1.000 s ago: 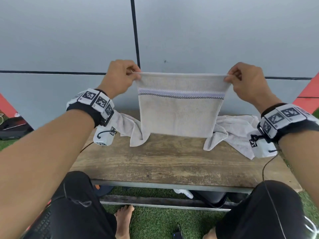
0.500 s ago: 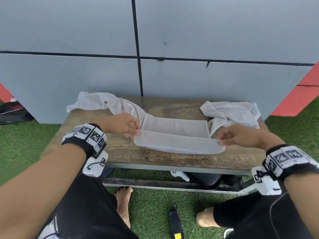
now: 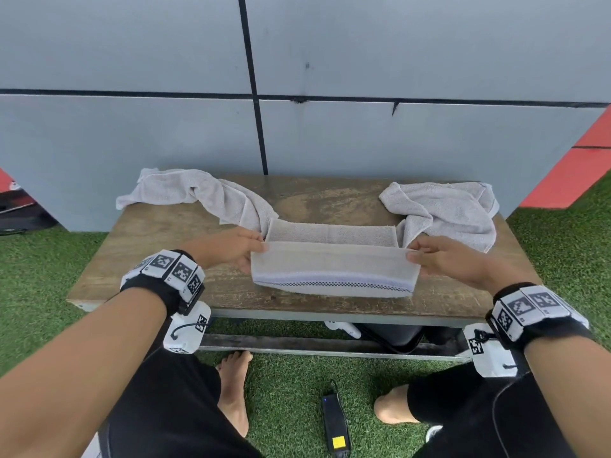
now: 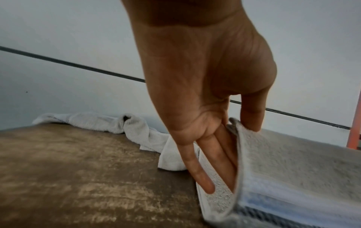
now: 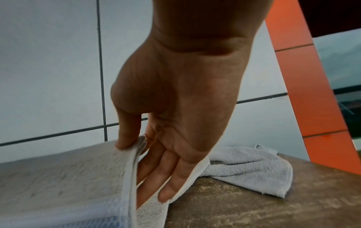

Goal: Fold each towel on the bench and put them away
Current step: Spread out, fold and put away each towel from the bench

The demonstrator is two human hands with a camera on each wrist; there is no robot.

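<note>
A beige towel (image 3: 334,269) with a blue and black stripe lies partly folded near the front of the wooden bench (image 3: 165,233). My left hand (image 3: 231,249) pinches its top layer at the left corner, thumb above and fingers below, seen close in the left wrist view (image 4: 240,132). My right hand (image 3: 436,256) pinches the right corner the same way (image 5: 134,148). The held layer is doubled over the lower layer (image 3: 330,231). Two crumpled towels lie behind: one at the back left (image 3: 198,196), one at the back right (image 3: 446,209).
A grey panelled wall (image 3: 330,127) rises right behind the bench. Green turf (image 3: 287,391) lies below, with a black device (image 3: 335,424) between my bare feet. A dark bag (image 3: 396,335) sits under the bench. Red panels (image 3: 575,173) stand at the far right.
A second ago both hands held the towel up in the air. They lowered it onto the bench and drew the top edge toward me, so the striped end now faces the front.
</note>
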